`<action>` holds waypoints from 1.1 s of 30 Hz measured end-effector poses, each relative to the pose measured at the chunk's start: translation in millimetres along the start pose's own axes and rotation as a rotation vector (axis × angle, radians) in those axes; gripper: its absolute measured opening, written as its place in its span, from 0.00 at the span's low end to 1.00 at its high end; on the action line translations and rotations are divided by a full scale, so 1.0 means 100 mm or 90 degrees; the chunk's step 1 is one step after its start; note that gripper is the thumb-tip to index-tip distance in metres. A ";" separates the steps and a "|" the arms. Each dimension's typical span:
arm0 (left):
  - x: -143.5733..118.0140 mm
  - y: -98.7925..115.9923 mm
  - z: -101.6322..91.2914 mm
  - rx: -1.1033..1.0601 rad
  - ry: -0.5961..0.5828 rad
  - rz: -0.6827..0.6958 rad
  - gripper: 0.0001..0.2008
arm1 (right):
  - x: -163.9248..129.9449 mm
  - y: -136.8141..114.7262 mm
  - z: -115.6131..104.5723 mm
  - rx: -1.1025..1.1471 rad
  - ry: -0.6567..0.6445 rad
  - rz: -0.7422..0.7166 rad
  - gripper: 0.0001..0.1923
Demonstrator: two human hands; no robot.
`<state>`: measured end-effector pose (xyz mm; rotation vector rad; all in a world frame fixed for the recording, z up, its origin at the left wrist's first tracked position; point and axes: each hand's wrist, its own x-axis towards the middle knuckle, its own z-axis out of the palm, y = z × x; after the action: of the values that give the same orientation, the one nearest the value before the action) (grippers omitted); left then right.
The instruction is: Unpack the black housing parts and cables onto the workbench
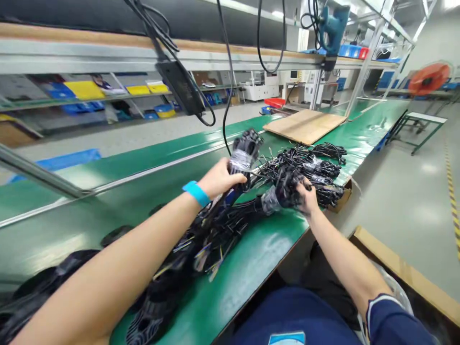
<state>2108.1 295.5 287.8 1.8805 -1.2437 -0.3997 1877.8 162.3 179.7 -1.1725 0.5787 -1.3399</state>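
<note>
As fingers [240, 178] clasp it, cable bundle [244, 151] upright

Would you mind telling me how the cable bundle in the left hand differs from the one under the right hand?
The left hand grips its cable bundle lifted off the green table, with its end pointing up; the right hand presses on its cable bundle low, among the pile of bundles. The left bundle's clear wrap sits just above the fingers; the right bundle's wrap sits left of the hand. Both are black cables banded with clear wrap.
</note>
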 end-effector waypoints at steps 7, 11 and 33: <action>0.41 0.03 0.51 0.031 -0.227 0.104 0.33 | -0.27 0.40 -1.00 -0.149 0.027 0.128 0.25; 0.59 0.03 0.70 0.082 -0.350 0.232 0.39 | -0.40 0.45 -1.27 -0.266 -0.007 0.185 0.29; -1.59 0.00 1.76 -0.494 -0.329 -0.205 0.21 | 0.59 -0.62 0.24 -1.056 -0.837 -0.431 0.43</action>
<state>1921.2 353.1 153.4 1.3142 -0.8806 -1.3909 1884.8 125.4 260.4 -3.3372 0.1469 0.0547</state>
